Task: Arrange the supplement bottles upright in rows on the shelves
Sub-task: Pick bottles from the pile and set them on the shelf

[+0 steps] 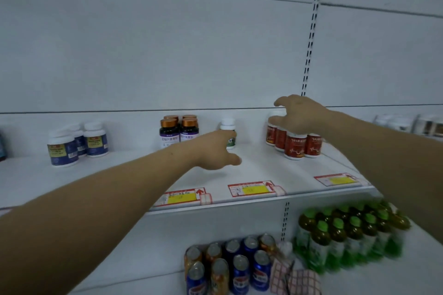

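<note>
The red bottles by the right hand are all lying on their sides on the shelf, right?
Not quite. The red bottles by the right hand are standing upright on the shelf, not lying on their sides. The head view shows them grouped close together with their labels facing out.

A pale grey-white panelled back wall (167,43) fills the upper half of the view, crossed by thin dark horizontal seams and split by a white vertical upright with black slots (311,31). In front of it runs a white metal upper shelf (275,167) with red-and-yellow price labels (251,189) along its front edge. Below it, a white lower shelf (155,246) holds blue and orange drink cans (239,268), green-capped drink bottles (347,232) and a red-checked cloth (297,280), all in cool, even light with faint shadows.
</note>
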Tool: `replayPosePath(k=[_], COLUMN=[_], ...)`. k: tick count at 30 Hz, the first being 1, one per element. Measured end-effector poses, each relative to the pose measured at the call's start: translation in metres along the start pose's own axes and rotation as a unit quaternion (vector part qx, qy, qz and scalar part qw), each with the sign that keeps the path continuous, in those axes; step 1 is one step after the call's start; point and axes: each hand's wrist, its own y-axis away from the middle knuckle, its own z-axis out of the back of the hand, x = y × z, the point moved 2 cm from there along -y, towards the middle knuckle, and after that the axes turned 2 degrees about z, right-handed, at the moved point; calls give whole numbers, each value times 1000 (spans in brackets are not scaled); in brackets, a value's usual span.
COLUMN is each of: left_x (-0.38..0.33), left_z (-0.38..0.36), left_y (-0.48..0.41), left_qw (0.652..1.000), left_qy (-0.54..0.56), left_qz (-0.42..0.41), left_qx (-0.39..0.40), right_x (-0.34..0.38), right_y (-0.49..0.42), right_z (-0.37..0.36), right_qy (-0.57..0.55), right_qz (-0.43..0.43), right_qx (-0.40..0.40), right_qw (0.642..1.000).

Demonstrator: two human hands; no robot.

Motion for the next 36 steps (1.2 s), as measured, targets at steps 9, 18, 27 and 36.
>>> replayPosePath(k=[9, 18, 27, 36], left_x=[-110, -149, -135, -122], left_z=[-50, -96, -99, -92], left_y=[-60, -107, -122, -139], left_qw=[997, 951, 938, 940], left_qy=[78, 266, 263, 294], left_qz=[7, 115, 155, 131], left_qx=[-8, -112, -163, -112], right_x=[-119, -167, -159, -167], right_y=[-1, -11, -22, -38], right_z=[-7, -56, -72, -62], right_qy=[-33, -169, -263, -312], right_qz=[11, 110, 132, 84], right_qx=[12, 45, 14, 25], right_qw=[999, 978, 956, 946])
